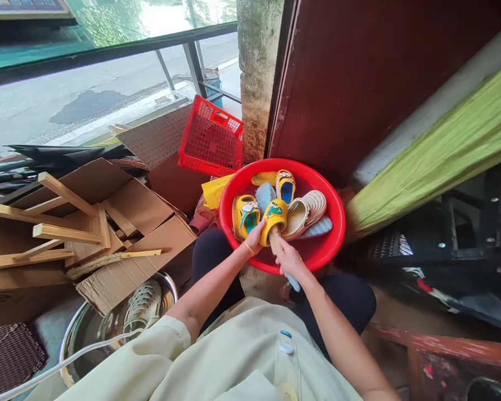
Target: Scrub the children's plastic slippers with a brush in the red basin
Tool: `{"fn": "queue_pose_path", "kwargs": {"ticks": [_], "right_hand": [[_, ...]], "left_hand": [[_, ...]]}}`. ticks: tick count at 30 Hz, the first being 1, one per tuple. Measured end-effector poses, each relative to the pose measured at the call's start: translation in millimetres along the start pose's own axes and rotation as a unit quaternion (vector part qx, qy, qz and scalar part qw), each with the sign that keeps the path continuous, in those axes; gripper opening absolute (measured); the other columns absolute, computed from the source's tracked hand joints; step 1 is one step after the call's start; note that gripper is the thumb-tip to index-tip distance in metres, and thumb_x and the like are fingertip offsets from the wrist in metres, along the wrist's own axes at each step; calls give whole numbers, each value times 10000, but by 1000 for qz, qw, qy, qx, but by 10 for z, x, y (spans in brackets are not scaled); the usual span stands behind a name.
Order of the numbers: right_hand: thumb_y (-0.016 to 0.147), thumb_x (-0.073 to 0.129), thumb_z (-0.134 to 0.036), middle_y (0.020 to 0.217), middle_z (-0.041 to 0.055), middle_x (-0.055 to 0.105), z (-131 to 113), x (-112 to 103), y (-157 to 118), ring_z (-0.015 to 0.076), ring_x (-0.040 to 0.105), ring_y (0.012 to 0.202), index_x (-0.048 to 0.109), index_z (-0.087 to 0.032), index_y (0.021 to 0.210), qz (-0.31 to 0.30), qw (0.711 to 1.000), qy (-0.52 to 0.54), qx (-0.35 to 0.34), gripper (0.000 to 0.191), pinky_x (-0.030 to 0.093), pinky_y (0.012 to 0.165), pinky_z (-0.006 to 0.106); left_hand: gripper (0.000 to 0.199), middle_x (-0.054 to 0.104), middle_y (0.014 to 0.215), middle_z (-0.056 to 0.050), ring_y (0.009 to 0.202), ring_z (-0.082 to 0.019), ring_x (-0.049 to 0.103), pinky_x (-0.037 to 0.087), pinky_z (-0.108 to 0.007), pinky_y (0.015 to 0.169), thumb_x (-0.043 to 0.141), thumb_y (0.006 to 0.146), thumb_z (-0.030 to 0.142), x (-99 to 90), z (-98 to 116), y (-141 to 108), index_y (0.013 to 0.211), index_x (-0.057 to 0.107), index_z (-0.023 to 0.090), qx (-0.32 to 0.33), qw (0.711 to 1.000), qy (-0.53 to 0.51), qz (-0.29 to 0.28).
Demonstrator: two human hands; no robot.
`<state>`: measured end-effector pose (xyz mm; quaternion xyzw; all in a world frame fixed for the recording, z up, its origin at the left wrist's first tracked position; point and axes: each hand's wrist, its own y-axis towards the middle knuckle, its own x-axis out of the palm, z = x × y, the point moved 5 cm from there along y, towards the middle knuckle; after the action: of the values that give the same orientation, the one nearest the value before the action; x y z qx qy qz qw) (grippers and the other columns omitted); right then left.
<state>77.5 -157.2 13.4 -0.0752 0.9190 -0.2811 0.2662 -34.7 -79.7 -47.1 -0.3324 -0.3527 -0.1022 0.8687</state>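
Over the near side of a red basin [338, 223], my left hand [254, 236] grips a yellow slipper [274, 214] with a green cartoon figure on it. My right hand [290, 256] is closed round a brush [293, 281] with a light blue handle end, its pale bristles at the slipper's opening. In the basin lie another yellow slipper [249, 211] at the left, one more yellow slipper [285, 186] at the back, beige clogs [313, 203] at the right, and light blue footwear [266, 195] between them.
A red plastic crate [212, 136] stands behind the basin at the left. Cardboard [150, 245] and a wooden stool [87, 228] lie further left. Below them, a metal basin [69, 345] holds a pale clog [144, 303]. A green cloth [434, 150] hangs at the right.
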Motion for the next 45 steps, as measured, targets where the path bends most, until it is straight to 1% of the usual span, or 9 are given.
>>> {"fn": "queue_pose_path", "kwargs": {"ticks": [4, 8, 14, 20, 23, 27, 32, 38, 45], "right_hand": [[1030, 372, -314, 626, -48, 582, -224, -10, 415, 103, 552, 391, 525, -202, 1366, 66, 995, 76, -3, 386, 426, 386, 178], [1006, 414, -286, 600, -66, 556, -287, -82, 535, 91, 527, 383, 579, -203, 1174, 43, 995, 84, -15, 250, 403, 374, 161], [985, 512, -326, 586, -69, 574, -200, -247, 187, 81, 511, 372, 622, -200, 1154, -124, 990, 47, -56, 237, 375, 366, 154], [989, 533, -364, 609, -64, 586, 2, -278, -282, 86, 508, 361, 595, -217, 1367, -183, 981, 39, -54, 410, 406, 373, 182], [1000, 518, -366, 621, -64, 594, 11, -277, -241, 85, 521, 372, 558, -245, 1424, -142, 986, 67, -51, 443, 406, 379, 174], [1029, 455, -305, 578, -79, 554, -126, -234, 154, 79, 504, 372, 505, -221, 1435, -8, 994, 107, -8, 417, 397, 393, 156], [1025, 437, -256, 571, -75, 542, -302, -139, 434, 76, 502, 387, 583, -186, 1258, -8, 993, 113, -20, 284, 409, 411, 155], [952, 541, -273, 547, -73, 570, -82, -266, 47, 84, 499, 375, 639, -217, 1272, -146, 987, 45, -45, 339, 376, 379, 155], [951, 587, -382, 639, -69, 584, 319, -548, -501, 77, 490, 406, 537, -243, 1508, -143, 987, 37, -65, 576, 390, 373, 174]], "left_hand": [[494, 732, 798, -46, 542, -138, 626, 506, -253, 545, 667, 922, 510, 21, -23, -27, 1261, 643, 151, 37, 998, 42, -22], [558, 726, 804, -38, 536, -134, 624, 495, -246, 527, 713, 880, 527, -3, 28, -8, 1281, 617, 152, 53, 997, 50, -30], [558, 774, 1005, -98, 807, -216, 736, 587, -320, 748, 673, 916, 480, -102, 49, 13, 1359, 608, 147, 32, 999, 13, 15], [542, 777, 1047, -89, 893, -218, 741, 596, -349, 886, 669, 916, 462, -98, 63, 15, 1355, 616, 148, 45, 998, -8, 42], [502, 780, 1011, -88, 911, -230, 745, 604, -352, 883, 654, 922, 474, -68, 44, 7, 1300, 641, 144, 44, 997, -7, 55], [474, 778, 977, -102, 878, -240, 752, 615, -351, 826, 637, 931, 482, -33, -9, -25, 1248, 656, 131, 18, 999, 20, 37], [467, 772, 963, -92, 769, -203, 738, 607, -320, 775, 637, 936, 469, -88, 20, -57, 1255, 642, 127, 36, 998, 38, 25], [467, 769, 1033, -67, 906, -203, 736, 591, -313, 850, 696, 889, 435, -107, 51, -50, 1271, 645, 171, 71, 997, 12, 33], [667, 752, 1105, -24, 1045, -192, 707, 533, -285, 947, 842, 709, 278, 66, 324, -72, 1335, 618, 230, 175, 981, 63, 60]]}}
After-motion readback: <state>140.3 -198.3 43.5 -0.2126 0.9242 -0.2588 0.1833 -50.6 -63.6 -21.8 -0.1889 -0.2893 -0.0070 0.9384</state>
